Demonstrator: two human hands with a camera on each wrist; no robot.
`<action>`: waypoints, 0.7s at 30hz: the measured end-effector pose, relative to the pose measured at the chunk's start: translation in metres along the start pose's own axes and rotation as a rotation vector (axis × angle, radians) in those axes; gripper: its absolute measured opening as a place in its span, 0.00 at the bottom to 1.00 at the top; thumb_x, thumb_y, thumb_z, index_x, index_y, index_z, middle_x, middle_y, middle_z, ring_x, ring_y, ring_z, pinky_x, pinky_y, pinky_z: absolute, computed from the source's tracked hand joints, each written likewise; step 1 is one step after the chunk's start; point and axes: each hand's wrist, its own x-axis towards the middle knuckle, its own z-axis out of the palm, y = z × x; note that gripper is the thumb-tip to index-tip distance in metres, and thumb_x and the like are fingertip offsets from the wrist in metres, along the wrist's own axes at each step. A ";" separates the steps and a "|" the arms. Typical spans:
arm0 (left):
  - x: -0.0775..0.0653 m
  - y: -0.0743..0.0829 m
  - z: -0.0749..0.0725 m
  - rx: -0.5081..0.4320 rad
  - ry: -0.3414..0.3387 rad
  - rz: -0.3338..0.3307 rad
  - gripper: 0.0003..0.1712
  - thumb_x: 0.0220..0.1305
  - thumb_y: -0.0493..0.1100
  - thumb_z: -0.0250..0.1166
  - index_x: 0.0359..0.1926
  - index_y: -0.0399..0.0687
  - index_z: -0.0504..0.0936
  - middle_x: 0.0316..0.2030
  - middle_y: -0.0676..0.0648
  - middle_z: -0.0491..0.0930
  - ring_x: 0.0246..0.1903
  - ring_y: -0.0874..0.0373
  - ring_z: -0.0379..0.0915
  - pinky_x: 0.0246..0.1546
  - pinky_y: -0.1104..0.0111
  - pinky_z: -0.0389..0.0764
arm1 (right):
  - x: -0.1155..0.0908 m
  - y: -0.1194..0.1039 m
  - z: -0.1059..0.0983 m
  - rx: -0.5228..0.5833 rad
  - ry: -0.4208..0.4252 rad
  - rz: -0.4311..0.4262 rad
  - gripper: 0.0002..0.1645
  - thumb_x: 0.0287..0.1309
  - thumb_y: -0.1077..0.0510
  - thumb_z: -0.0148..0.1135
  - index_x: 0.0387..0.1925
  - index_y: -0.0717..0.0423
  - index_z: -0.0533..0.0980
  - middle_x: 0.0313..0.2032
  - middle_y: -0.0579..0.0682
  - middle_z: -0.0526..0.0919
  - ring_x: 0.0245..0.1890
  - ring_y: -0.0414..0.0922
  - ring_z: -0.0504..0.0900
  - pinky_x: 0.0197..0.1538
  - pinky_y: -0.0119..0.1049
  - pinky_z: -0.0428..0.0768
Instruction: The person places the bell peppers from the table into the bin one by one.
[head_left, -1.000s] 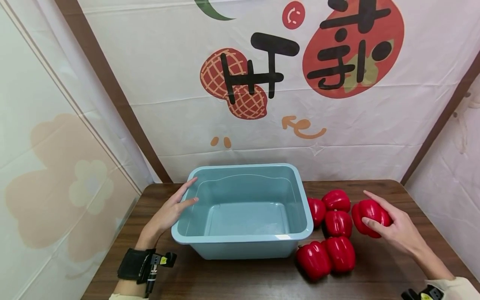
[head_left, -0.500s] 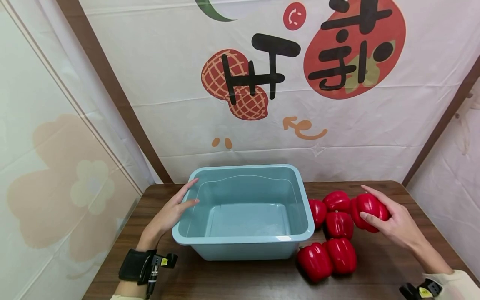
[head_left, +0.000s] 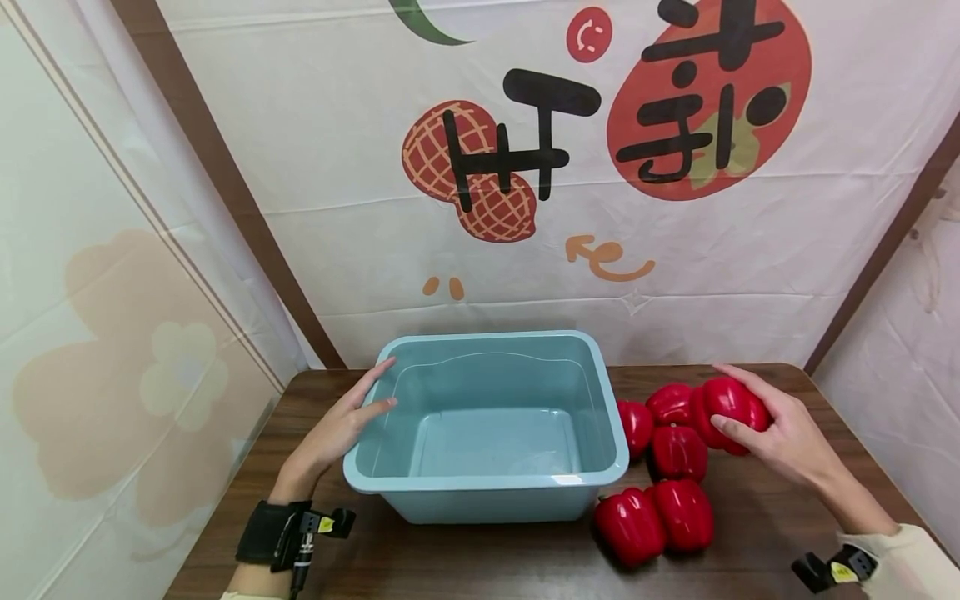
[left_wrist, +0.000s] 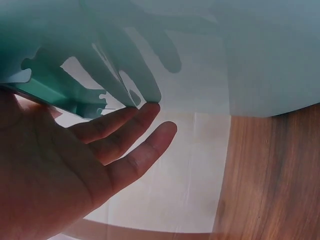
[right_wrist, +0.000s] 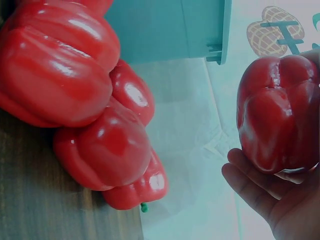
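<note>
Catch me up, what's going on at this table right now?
A person's right hand holds a red bell pepper, apparently lifted, close to five other red peppers on the wooden table. Those lie to the right of the blue tub, whose left side the left hand touches. Every pepper in view is outside the tub.

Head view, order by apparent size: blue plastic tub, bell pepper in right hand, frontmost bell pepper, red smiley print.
1. Blue plastic tub
2. Held bell pepper and frontmost bell pepper: too alike to rank; right hand partly hides the former
3. Red smiley print
</note>
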 end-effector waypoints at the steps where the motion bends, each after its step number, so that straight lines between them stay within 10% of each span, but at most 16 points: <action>1: 0.000 0.001 0.000 -0.005 -0.003 0.000 0.37 0.75 0.48 0.52 0.79 0.59 0.47 0.78 0.43 0.37 0.75 0.36 0.35 0.62 0.31 0.57 | 0.001 -0.001 0.000 0.001 -0.002 -0.008 0.39 0.54 0.58 0.69 0.69 0.46 0.68 0.52 0.60 0.80 0.40 0.28 0.75 0.31 0.31 0.80; 21: 0.006 0.003 -0.008 -0.044 -0.035 -0.018 0.36 0.76 0.55 0.50 0.78 0.56 0.50 0.78 0.42 0.40 0.73 0.37 0.44 0.59 0.42 0.68 | 0.022 -0.017 0.006 0.028 -0.024 -0.052 0.39 0.54 0.57 0.69 0.68 0.48 0.69 0.54 0.58 0.79 0.43 0.29 0.74 0.34 0.31 0.81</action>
